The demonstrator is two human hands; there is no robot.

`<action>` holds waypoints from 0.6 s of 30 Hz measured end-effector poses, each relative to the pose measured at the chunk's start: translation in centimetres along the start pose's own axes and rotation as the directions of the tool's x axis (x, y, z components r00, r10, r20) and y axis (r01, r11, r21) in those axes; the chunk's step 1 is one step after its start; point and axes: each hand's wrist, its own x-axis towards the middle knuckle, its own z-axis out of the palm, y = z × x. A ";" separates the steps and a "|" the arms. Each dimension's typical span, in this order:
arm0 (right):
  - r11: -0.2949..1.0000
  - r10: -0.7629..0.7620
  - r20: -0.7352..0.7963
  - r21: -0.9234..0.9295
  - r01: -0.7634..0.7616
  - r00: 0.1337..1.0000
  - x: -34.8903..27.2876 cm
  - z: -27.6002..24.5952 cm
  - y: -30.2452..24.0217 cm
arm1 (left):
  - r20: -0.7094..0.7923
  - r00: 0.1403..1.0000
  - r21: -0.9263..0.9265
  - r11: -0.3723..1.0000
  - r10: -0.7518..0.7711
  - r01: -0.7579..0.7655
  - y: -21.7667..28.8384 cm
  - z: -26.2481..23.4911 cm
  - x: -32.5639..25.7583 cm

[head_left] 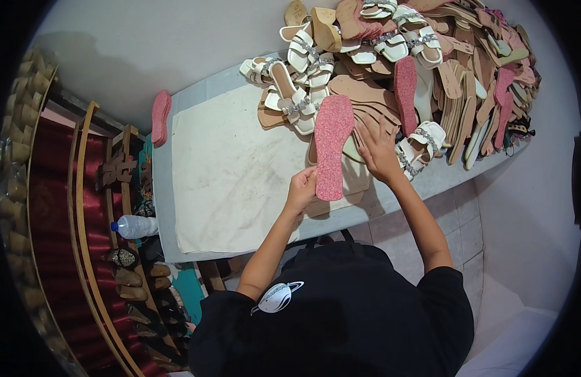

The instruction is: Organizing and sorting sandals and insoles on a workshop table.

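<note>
A pink speckled insole (333,147) is pinched at its lower left edge by my left hand (301,190), its toe end pointing away from me. My right hand (379,149) lies with fingers spread on a stack of tan insoles (366,94), touching the near part of it. Close to its right side is a white sandal (419,149) with a glittery strap. More white sandals (293,100) are heaped beyond and left of the pink insole. A stack of pink insoles (405,94) rests just past my right hand.
A white cloth (221,169) covers the left of the table (167,213). Pink insoles (161,118) stand at its far left corner. Piled insoles (463,81) fill the right side. A water bottle (136,227) and a wooden shoe rack (108,251) are at the left.
</note>
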 end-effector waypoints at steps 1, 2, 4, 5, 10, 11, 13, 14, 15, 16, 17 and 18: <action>0.969 0.026 -0.161 0.247 0.015 0.987 0.3 -0.5 -0.6 | 0.007 1.000 0.032 0.999 -0.007 0.007 -0.1 -0.2 -0.1; 0.878 0.090 -0.305 0.474 0.069 0.948 0.5 -0.9 -1.2 | 0.004 1.000 0.031 1.000 -0.005 0.005 -0.3 -0.3 -0.2; 0.886 -0.249 -0.161 0.361 0.291 0.955 0.4 -1.0 -2.2 | 0.041 0.999 0.056 0.998 -0.012 0.010 -0.3 0.0 -0.7; 0.808 -0.544 0.024 0.284 0.516 0.839 0.3 -1.0 -2.4 | 0.040 0.999 0.055 0.998 -0.013 0.011 -0.8 -0.2 -0.8; 0.738 -0.650 0.053 0.281 0.614 0.758 2.7 1.2 0.1 | 0.077 0.992 0.117 0.987 0.104 -0.112 -1.1 0.0 -1.6; 0.750 -0.641 0.044 0.248 0.613 0.766 3.3 1.4 0.8 | 0.075 0.992 0.115 0.987 0.105 -0.113 -1.2 0.0 -1.8; 0.748 -0.646 0.012 0.204 0.631 0.763 4.9 1.4 1.6 | 0.079 0.993 0.175 0.979 0.088 -0.101 -1.1 -0.7 -2.5; 0.774 -0.620 0.025 0.182 0.606 0.784 5.6 1.2 2.4 | 0.074 0.993 0.175 0.979 0.090 -0.102 -1.1 -0.9 -2.8; 0.797 -0.594 0.037 0.161 0.582 0.804 6.4 1.3 3.3 | 0.074 0.995 0.194 0.977 0.073 -0.086 -1.0 -1.1 -3.1; 0.874 -0.486 0.094 0.060 0.483 0.869 6.9 2.0 4.7 | 0.081 0.995 0.214 0.974 0.054 -0.071 -1.0 -1.1 -3.3; 0.926 -0.366 0.137 -0.048 0.375 0.920 7.3 2.7 5.9 | 0.081 0.995 0.212 0.975 0.055 -0.071 -1.2 -1.0 -3.5; 0.922 -0.375 0.136 -0.046 0.383 0.917 7.9 2.9 6.2 | 0.050 0.998 0.198 0.979 0.048 -0.057 -1.4 -1.1 -3.7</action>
